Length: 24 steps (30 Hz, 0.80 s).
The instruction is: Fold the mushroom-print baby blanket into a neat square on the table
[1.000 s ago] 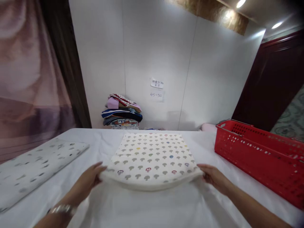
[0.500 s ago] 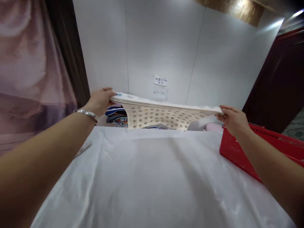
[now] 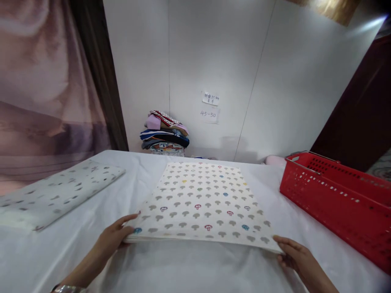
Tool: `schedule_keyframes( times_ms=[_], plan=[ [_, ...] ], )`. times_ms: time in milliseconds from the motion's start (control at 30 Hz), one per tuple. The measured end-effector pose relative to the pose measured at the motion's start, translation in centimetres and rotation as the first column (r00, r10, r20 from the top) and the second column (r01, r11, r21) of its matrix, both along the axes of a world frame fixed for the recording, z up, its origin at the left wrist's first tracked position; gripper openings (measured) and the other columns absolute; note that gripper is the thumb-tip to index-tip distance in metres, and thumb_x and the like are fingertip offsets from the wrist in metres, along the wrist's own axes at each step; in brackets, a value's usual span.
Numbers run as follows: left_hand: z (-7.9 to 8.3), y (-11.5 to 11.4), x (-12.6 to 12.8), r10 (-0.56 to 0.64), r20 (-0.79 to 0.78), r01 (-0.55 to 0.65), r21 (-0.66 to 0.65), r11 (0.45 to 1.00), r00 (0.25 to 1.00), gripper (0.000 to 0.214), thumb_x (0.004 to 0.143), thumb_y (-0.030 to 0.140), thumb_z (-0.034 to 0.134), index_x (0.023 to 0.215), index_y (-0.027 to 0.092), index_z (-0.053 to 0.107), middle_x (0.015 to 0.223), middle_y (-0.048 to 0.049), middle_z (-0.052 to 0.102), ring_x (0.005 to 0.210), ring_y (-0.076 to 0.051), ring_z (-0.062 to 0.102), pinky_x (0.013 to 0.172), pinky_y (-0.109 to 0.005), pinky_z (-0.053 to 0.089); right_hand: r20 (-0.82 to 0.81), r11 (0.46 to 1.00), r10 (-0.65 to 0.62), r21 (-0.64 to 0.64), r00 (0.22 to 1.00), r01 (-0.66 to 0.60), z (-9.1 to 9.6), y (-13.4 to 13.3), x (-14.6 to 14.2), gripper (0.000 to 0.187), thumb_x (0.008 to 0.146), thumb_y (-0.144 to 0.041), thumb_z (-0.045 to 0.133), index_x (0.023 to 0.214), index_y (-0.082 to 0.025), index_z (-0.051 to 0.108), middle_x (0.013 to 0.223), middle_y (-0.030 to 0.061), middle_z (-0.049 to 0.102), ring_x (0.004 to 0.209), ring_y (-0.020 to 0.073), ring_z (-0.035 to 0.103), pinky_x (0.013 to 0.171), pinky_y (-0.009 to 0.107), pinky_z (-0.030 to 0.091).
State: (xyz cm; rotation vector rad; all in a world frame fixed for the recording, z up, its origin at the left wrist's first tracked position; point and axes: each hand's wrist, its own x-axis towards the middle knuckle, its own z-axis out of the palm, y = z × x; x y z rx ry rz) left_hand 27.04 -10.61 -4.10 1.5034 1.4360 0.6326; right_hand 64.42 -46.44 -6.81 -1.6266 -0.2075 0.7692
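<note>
A folded white cloth with a mushroom print [image 3: 201, 201] lies flat on the white-covered table [image 3: 189, 268] in front of me. My left hand [image 3: 114, 236] grips its near left corner, fingers curled round the edge. At the near right corner my right hand [image 3: 295, 256] pinches the cloth's edge the same way. Both forearms reach in from the bottom of the view.
A red plastic basket [image 3: 339, 199] stands on the table's right side. On the left lies a folded white cloth with grey marks [image 3: 58, 193]. A stack of folded coloured clothes [image 3: 165, 134] sits against the far wall under two paper notes [image 3: 210, 106].
Both hands lifted the mushroom cloth high off the table, stretched between them, then brought it back down. It now lies flat and larger, closer to me, with a hand on each near corner.
</note>
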Motion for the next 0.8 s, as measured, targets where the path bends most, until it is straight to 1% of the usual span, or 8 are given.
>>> schedule_keyframes(
  times_ms=[100,200,367,500,567,667,733,800],
  plan=[
    [0.7,-0.3,-0.9,-0.068,-0.041,0.07,0.055,0.996,0.997,0.046,0.06,0.04,0.055,0.104,0.03,0.059,0.053,0.0075,0.048,0.053,-0.014,0.051,0.051,-0.023,0.046,0.017,0.996,0.038,-0.081,0.999,-0.037,0.4,-0.3,-0.5,0.037,0.061,-0.039,0.068,0.091,-0.017,0.064,0.059,0.0002,0.06,0.052,0.0141,0.056,0.047,0.023,0.043],
    [1.0,-0.8,-1.2,-0.141,-0.284,0.174,0.096,0.98,0.949,0.045,0.063,0.032,0.053,0.107,0.024,0.06,0.051,0.0045,0.051,0.051,-0.017,0.053,0.052,-0.025,0.042,0.057,0.974,0.098,-0.208,0.994,-0.085,0.2,-0.4,-0.5,0.04,0.06,-0.04,0.066,0.091,-0.015,0.064,0.049,-0.0006,0.057,0.045,0.0135,0.051,0.043,0.023,0.039],
    [0.5,-2.3,-0.9,-0.153,-0.551,0.308,0.201,0.93,0.82,0.046,0.073,0.034,0.046,0.117,0.026,0.054,0.081,-0.0043,0.064,0.072,-0.023,0.06,0.064,-0.029,0.043,0.283,0.896,0.243,-0.433,0.928,-0.103,-0.7,-1.1,-0.3,0.042,0.068,-0.044,0.055,0.099,-0.016,0.064,0.039,-0.0041,0.048,0.038,0.0143,0.045,0.04,0.025,0.035],
    [0.6,-3.2,-0.7,-0.135,-0.732,0.392,0.191,0.9,0.668,0.046,0.08,0.036,0.04,0.124,0.027,0.046,0.092,-0.0082,0.064,0.084,-0.027,0.059,0.071,-0.035,0.043,0.545,0.796,0.469,-0.602,0.695,-0.066,-0.5,-1.7,-0.3,0.032,0.073,-0.041,0.05,0.095,-0.023,0.066,0.067,0.002,0.064,0.062,0.0194,0.058,0.061,0.03,0.046],
    [0.7,-3.7,-0.7,-0.073,-0.753,0.421,0.282,0.862,0.654,0.043,0.083,0.038,0.038,0.123,0.024,0.047,0.098,-0.0097,0.062,0.09,-0.027,0.057,0.073,-0.037,0.043,0.652,0.783,0.524,-0.622,0.548,-0.008,-0.1,-1.8,-0.6,0.028,0.073,-0.04,0.052,0.092,-0.025,0.066,0.09,0.0048,0.065,0.085,0.0234,0.058,0.075,0.033,0.046],
    [0.3,-5.0,-0.5,-0.035,-0.672,0.509,0.524,0.682,0.739,0.038,0.085,0.04,0.039,0.115,0.02,0.053,0.104,-0.0111,0.058,0.098,-0.025,0.052,0.08,-0.037,0.042,0.776,0.809,0.538,-0.585,0.328,0.057,0.6,-1.2,-1.9,0.03,0.079,-0.04,0.046,0.097,-0.024,0.064,0.103,0.0095,0.058,0.099,0.0277,0.051,0.08,0.038,0.043],
    [-0.2,-6.3,0.3,-0.185,-0.616,0.615,0.615,0.495,0.765,0.033,0.086,0.038,0.042,0.108,0.019,0.057,0.104,-0.0106,0.058,0.098,-0.022,0.051,0.084,-0.036,0.04,0.823,0.839,0.536,-0.544,0.188,-0.008,1.1,0.2,-3.4,0.03,0.083,-0.038,0.041,0.098,-0.023,0.063,0.105,0.0097,0.056,0.099,0.0263,0.05,0.081,0.038,0.043],
    [-0.8,-7.6,1.6,-0.388,-0.6,0.712,0.633,0.305,0.7,0.028,0.086,0.035,0.045,0.104,0.019,0.059,0.102,-0.009,0.058,0.096,-0.02,0.051,0.086,-0.036,0.039,0.828,0.828,0.553,-0.532,0.098,-0.176,1.7,2.3,-5.2,0.026,0.086,-0.034,0.041,0.098,-0.024,0.062,0.103,0.0074,0.057,0.097,0.0227,0.052,0.081,0.035,0.044]
  ],
)
